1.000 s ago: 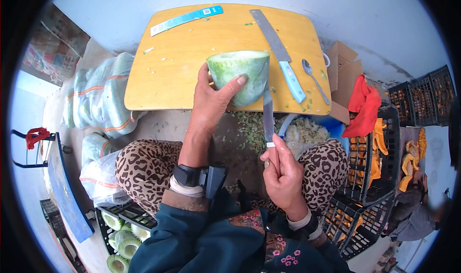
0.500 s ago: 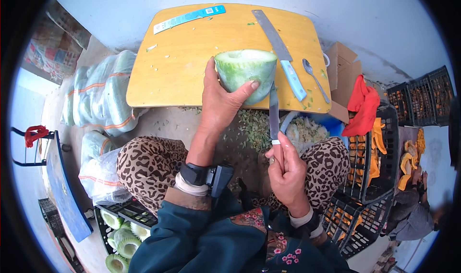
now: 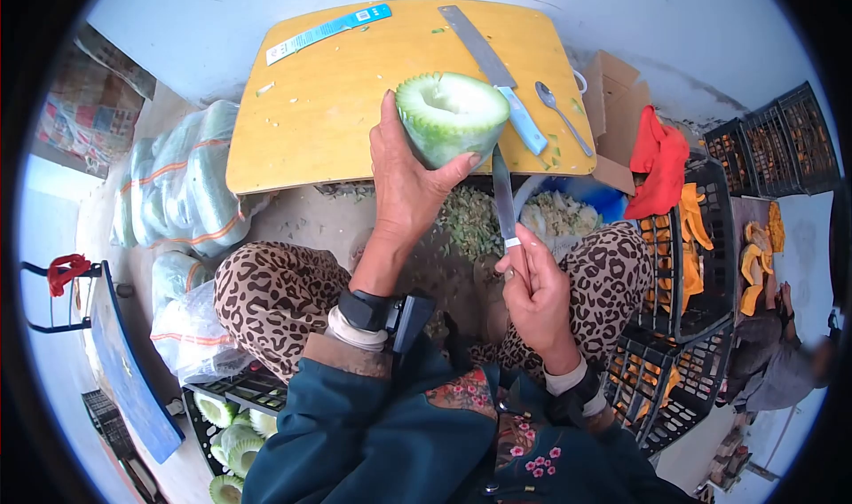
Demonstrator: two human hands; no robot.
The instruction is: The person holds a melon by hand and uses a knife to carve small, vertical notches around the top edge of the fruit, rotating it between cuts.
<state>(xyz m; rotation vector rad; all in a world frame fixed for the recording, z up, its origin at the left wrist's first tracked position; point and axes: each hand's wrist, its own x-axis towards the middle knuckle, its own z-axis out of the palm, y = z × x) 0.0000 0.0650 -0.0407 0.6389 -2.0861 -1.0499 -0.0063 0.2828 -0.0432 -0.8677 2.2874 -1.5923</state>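
Note:
A pale green hollowed winter melon half [image 3: 453,118] rests in my left hand [image 3: 410,171], thumb on its near side and fingers behind its left side. Its rim is notched in a zigzag along the left and back, and the hollow faces up and toward me. Wrapped round the pinkish handle of a small knife [image 3: 503,189], my right hand [image 3: 539,295] holds the blade pointing up, its tip close under the melon's right side. Behind them on the yellow table [image 3: 328,131] lie a large blue-handled knife [image 3: 488,60], a spoon [image 3: 565,118] and a blue-and-white knife sleeve [image 3: 328,34].
Bagged melons [image 3: 182,180] stand at the left. Below them a black crate [image 3: 240,389] holds carved melon pieces. Crates of orange strips [image 3: 679,264], a red cloth [image 3: 658,162] and a cardboard box [image 3: 612,105] are at the right, with another person [image 3: 781,362] beyond. A blue scrap bucket [image 3: 603,198] sits under the table.
The melon has tipped toward me, so more of its hollow and notched rim shows. The view has shifted slightly. Both hands keep their hold.

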